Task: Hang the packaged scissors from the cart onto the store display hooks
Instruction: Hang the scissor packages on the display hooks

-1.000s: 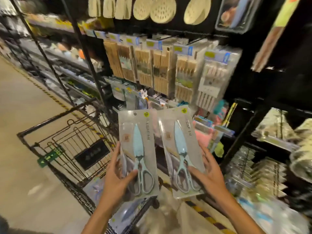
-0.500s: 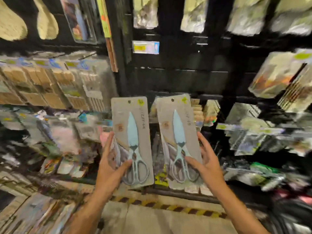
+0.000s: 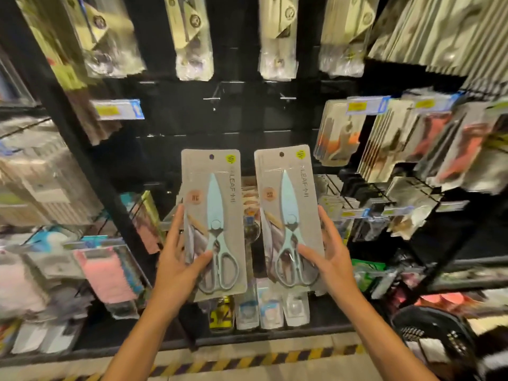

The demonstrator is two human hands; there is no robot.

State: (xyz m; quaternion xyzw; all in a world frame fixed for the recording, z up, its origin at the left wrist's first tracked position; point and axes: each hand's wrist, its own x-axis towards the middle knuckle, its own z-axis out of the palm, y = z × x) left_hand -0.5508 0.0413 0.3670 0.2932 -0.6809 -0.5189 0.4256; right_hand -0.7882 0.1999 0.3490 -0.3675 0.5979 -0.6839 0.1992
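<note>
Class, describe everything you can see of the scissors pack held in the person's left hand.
The left scissors pack is a tall grey card with a clear plastic front, held upright before the dark display panel. It has a round hang hole at the top centre, a yellow-green logo at the top right, a round brownish sticker and vertical lettering. Inside, pale blue scissors point upward, with grey loop handles at the bottom. The left hand grips its lower left edge, thumb across the front. It is not yet on a hook and stands apart from the other pack.

Shop aisle: packaged goods point(image 3: 277, 37) on hooks point(image 3: 211, 99), price tags point(image 3: 118, 110).
</note>
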